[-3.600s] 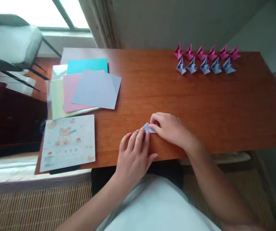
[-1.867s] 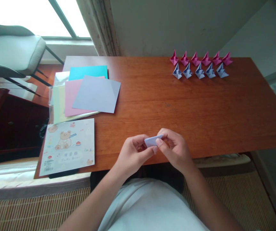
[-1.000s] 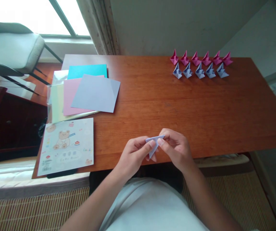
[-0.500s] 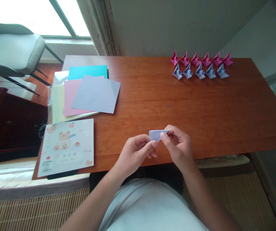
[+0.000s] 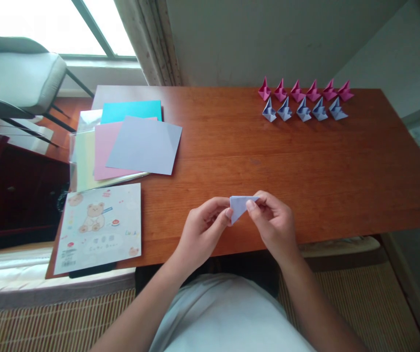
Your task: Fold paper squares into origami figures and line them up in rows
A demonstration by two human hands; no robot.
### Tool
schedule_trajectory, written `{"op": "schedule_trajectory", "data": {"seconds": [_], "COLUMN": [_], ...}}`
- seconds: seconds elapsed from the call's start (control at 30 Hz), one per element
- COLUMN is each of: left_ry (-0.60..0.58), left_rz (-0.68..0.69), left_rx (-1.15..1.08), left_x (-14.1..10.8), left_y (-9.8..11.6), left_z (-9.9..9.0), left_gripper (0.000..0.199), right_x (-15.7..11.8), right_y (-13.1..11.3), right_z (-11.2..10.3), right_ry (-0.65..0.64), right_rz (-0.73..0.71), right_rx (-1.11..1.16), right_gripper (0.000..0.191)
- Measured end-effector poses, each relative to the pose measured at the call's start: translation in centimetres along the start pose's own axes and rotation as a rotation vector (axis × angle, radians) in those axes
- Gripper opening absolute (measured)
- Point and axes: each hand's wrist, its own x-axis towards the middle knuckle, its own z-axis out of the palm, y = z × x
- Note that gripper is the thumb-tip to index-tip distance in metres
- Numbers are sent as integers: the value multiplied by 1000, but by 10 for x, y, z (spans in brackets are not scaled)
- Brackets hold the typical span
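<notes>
"Both hands have raised the folded lilac paper (image 5: 239,205) off the desk (image 5: 217,151) since the earliest frame, where they pressed it down on the wood."

"Where is it now?"

"Up between the left hand (image 5: 202,230) and the right hand (image 5: 274,225), over the near part of the desk. It is a small triangle, its straight edge to the far side and a point toward the near side."

"How does each grip stand?"

"Left thumb and fingers pinch its left side; right thumb and fingers pinch it near the right corner."

"And the finished-looking folds?"

"Far right, six pink paper figures (image 5: 297,92) stand in a row, with five blue-grey paper figures (image 5: 304,113) in another row just on their near side."

"What lies on the left?"

"Loose sheets overlap: a lilac sheet (image 5: 146,146) over a pink sheet (image 5: 103,151), with a turquoise sheet (image 5: 133,109) on the far side and a pale yellow sheet (image 5: 85,161) to the left. Nearer is a bear-printed sheet (image 5: 98,232), above a dark flat object (image 5: 93,270)."
</notes>
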Motion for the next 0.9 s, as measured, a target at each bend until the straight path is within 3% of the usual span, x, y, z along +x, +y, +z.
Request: {"op": "schedule_trajectory", "data": {"seconds": [0.13, 0.3, 0.53, 0.73, 0.9], "left_ry": [96, 104, 116, 153, 205], "left_rz": [54, 10, 1, 107, 244], "left_rx": [21, -118, -182, -47, 224], "left_x": [6, 14, 18, 15, 10], "left_y": [0, 4, -3, -12, -22], "left_z": [0, 1, 4, 8, 14], "left_gripper": [21, 19, 30, 27, 24], "right_x": [1, 0, 0, 3, 4], "right_y": [-1, -3, 2, 6, 9], "right_z": [0, 3, 6, 5, 5], "right_ry": [-14, -75, -67, -87, -81], "right_rz": [7, -51, -47, 1, 55], "right_rx": [20, 121, 115, 47, -17], "right_gripper": [25, 11, 14, 11, 11]}}
